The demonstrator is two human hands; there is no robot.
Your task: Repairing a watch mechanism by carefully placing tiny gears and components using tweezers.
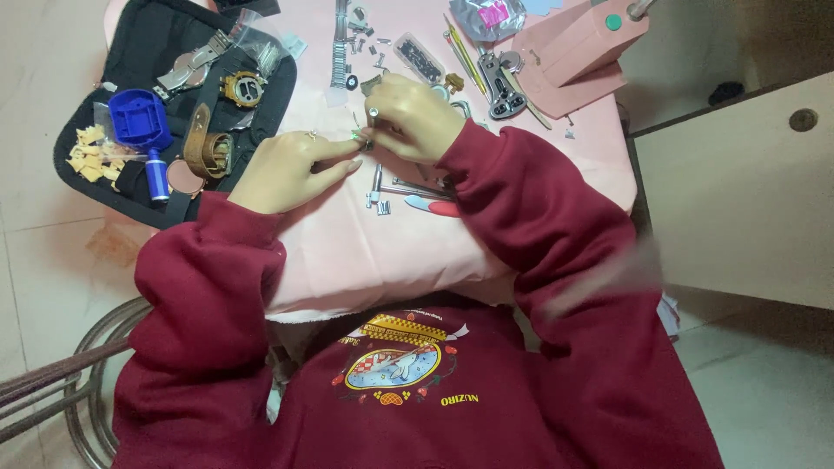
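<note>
A pale tiled floor surrounds a small counter (pixel 347 252) draped in soft pink cloth, seen from above past dark red sleeves. At the centre the left hand (pixel 291 169) lies flat-knuckled, its fingers (pixel 340 161) pinched toward a tiny metal part (pixel 365 144) that the right hand (pixel 415 117), just at its 2 o'clock, grips from above with curled fingers; the part is mostly hidden between the fingertips, so its exact shape cannot be told. Work this fine would go best with both wrists braced on the cloth and the piece kept low over it, so a slip drops it onto fabric and not the floor. At 6 o'clock of the hands lie slim steel tools (pixel 408 187) and a red-handled one (pixel 434 207). At 9 o'clock a black padded tray (pixel 261 108) holds a blue plastic holder (pixel 139 117), a brown leather strap (pixel 208 152), a brassy round watch case (pixel 242 89) and yellowish scraps (pixel 91 156). At 12 o'clock rest a linked steel bracelet (pixel 339 52) and scattered small links; at 1 o'clock stands a pink blocky press (pixel 578 52), matte and smooth
</note>
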